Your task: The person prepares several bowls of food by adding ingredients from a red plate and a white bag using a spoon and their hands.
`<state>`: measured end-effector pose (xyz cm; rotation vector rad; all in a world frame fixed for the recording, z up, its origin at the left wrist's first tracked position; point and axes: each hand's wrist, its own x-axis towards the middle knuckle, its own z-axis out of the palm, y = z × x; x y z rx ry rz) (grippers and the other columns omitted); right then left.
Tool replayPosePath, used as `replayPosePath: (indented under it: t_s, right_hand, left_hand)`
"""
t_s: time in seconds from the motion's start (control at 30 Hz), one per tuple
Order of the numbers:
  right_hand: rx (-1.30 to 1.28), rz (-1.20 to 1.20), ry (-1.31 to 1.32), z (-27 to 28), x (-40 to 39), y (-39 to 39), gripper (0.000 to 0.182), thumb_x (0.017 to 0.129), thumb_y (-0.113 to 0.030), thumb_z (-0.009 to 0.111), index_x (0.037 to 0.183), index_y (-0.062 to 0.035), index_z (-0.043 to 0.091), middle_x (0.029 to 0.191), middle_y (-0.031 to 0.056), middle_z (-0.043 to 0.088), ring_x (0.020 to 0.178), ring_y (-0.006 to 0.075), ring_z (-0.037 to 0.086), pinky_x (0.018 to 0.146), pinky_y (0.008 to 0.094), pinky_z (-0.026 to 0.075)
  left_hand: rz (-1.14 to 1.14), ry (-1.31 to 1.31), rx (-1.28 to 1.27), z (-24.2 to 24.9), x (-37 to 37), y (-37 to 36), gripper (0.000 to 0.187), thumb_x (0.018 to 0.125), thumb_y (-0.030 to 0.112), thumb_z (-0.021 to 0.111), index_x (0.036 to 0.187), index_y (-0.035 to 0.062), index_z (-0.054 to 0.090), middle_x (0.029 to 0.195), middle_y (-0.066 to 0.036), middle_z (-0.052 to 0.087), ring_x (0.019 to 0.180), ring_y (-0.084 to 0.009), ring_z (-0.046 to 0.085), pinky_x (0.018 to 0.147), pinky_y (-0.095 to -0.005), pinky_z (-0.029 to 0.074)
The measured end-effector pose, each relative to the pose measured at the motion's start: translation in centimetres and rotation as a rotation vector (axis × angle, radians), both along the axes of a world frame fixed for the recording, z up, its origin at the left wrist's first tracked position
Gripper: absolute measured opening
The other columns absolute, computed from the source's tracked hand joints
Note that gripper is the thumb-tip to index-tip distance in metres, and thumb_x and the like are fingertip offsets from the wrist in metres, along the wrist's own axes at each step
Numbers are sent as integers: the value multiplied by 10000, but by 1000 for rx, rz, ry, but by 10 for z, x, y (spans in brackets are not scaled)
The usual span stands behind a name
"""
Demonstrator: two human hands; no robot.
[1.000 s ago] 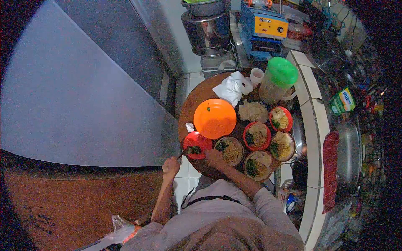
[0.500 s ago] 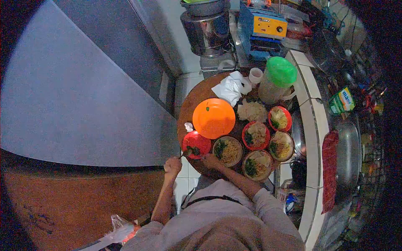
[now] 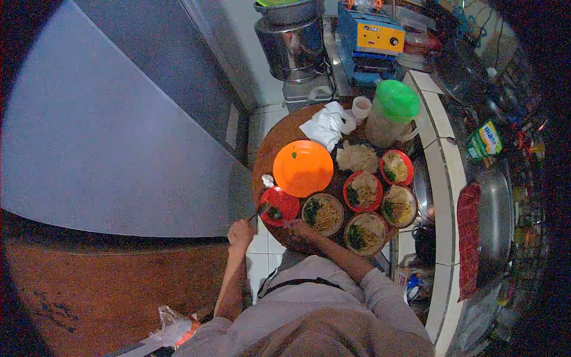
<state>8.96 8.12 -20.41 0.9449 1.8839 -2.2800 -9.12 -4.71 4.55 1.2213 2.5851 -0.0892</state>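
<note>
A spoon (image 3: 262, 209) was gripped in the left hand (image 3: 241, 232), the fingers being clenched round its handle, and its bowl was held over the near rim of a small red plate (image 3: 279, 205) carrying a few greens. The red plate lay just beyond the left hand, on the near left part of a round wooden table (image 3: 272, 143). The right hand (image 3: 301, 228) was set at the table's near edge, just right of the red plate and in front of a bowl of noodles and greens (image 3: 323, 214); whether it was grasping anything could not be told, the fingers being too small to make out. Beyond the red plate, an orange plate (image 3: 303, 168) was seen. To the right of the right hand, four more filled bowls (image 3: 364, 191) were grouped closely together. Farther off, a crumpled white cloth (image 3: 326, 125) and a green-lidded jar (image 3: 392, 113) were standing at the far side of the table.
</note>
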Motion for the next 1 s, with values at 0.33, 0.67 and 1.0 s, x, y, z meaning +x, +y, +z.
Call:
replayPosePath:
  t_s: [0.33, 0.67, 1.0]
  right_hand:
    - [-84, -106, -9, 130, 28, 15, 200, 976, -213, 557, 1071, -65, 653, 685, 0, 577, 519, 107, 536, 448, 260, 438]
    - [-165, -653, 39, 206, 167, 56, 233, 975, -245, 556, 1092, -77, 668, 767, -12, 638, 571, 76, 546, 479, 233, 442]
    - [-70, -1032, -25, 195, 292, 77, 215, 971, -209, 562, 1107, -58, 631, 773, -13, 603, 598, 59, 524, 476, 212, 387]
  left_hand:
    - [122, -39, 192, 37, 6, 16, 220, 863, 211, 550, 1020, 119, 674, 855, -219, 684, 819, -428, 668, 716, -538, 540]
    - [19, -245, 268, 10, 50, 48, 318, 920, 214, 506, 1205, 122, 614, 872, -212, 682, 832, -414, 664, 717, -529, 521]
    - [-204, -457, 530, 10, 96, 78, 324, 959, 198, 457, 1207, 60, 615, 1030, -221, 665, 963, -382, 643, 860, -484, 493]
